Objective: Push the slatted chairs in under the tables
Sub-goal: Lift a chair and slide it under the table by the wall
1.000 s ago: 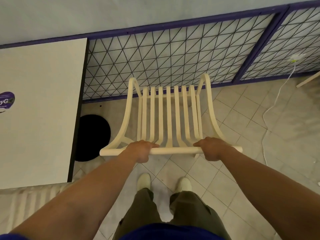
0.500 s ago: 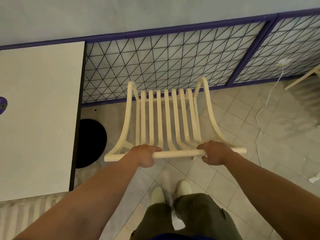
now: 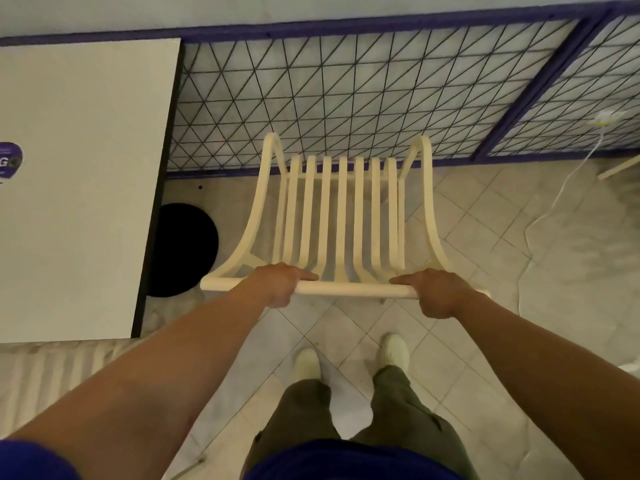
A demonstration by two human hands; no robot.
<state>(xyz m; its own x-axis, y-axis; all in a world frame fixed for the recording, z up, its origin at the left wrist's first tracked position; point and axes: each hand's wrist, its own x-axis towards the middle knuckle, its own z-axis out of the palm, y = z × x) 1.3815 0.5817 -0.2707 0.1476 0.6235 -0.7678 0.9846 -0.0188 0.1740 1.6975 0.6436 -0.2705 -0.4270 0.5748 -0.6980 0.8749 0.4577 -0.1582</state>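
Here both hands, the left hand and the right hand, are closed around the top rail of the slatted chair, which stands on the tiled floor just right of the tabletop, not under it. Keep the grip even, turn the chair toward the tabletop, and steer its legs clear of the black base and the wire fence.

The slatted chair stands right of the table, before the wire fence
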